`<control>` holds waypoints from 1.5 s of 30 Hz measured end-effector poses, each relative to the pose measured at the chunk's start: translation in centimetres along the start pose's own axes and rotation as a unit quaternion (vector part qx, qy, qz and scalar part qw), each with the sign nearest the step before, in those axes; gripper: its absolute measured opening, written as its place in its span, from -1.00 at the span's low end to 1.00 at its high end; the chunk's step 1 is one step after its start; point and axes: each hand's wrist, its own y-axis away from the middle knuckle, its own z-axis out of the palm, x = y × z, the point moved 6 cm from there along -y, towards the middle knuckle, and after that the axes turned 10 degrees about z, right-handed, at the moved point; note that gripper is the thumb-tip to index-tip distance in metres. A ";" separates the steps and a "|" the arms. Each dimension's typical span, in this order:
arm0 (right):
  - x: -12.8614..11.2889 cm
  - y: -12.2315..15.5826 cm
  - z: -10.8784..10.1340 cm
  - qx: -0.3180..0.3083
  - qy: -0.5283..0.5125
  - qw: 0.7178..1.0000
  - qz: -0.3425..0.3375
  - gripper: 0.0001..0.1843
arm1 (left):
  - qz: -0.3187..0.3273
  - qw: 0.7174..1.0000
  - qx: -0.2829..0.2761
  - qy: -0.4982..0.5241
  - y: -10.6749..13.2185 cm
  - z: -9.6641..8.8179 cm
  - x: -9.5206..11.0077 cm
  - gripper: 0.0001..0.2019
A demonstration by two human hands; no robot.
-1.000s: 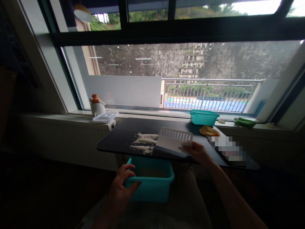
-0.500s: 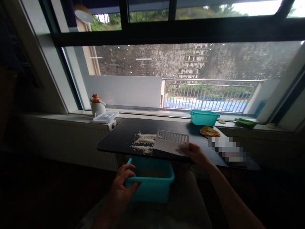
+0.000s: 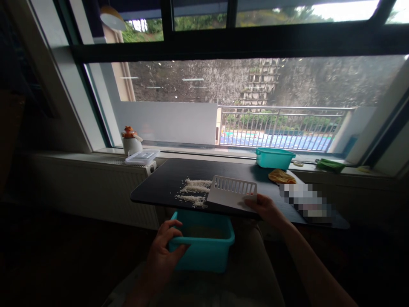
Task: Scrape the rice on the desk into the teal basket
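My left hand point(image 3: 168, 247) is closed around the left rim of a teal plastic tub point(image 3: 204, 253), which rests at my lap under the table's front edge. What lies in the tub is too dark to make out. In my right hand point(image 3: 262, 205) is a white slotted scoop point(image 3: 228, 199), gripped by its right end and held low over the black table point(image 3: 166, 170). Just left of the scoop, touching or very near its edge, loose white grains like rice point(image 3: 194, 187) lie in uneven rows.
A second teal tub point(image 3: 275, 158) stands at the table's back right. In front of it are a yellow-brown cloth point(image 3: 281, 175) and a blurred-out object point(image 3: 305, 202). A clear plastic lid point(image 3: 142, 157) and a white pot with an orange top point(image 3: 131, 143) sit at the left by the window.
My right hand has shifted the scoop slightly to the right, away from the grains. My left hand and the tub it holds stay in place.
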 end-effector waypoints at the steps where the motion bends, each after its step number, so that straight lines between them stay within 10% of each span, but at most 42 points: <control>1: 0.1 0.0 0.0 -0.005 0.002 1.000 0.002 -0.57 | 0.002 1.000 0.002 -0.001 0.0 -0.1 0.1 -0.81; 45: -1.1 -0.7 1.1 -0.005 0.015 1.000 -0.019 -0.65 | -0.008 1.000 0.009 0.013 0.0 -0.1 0.1 -0.79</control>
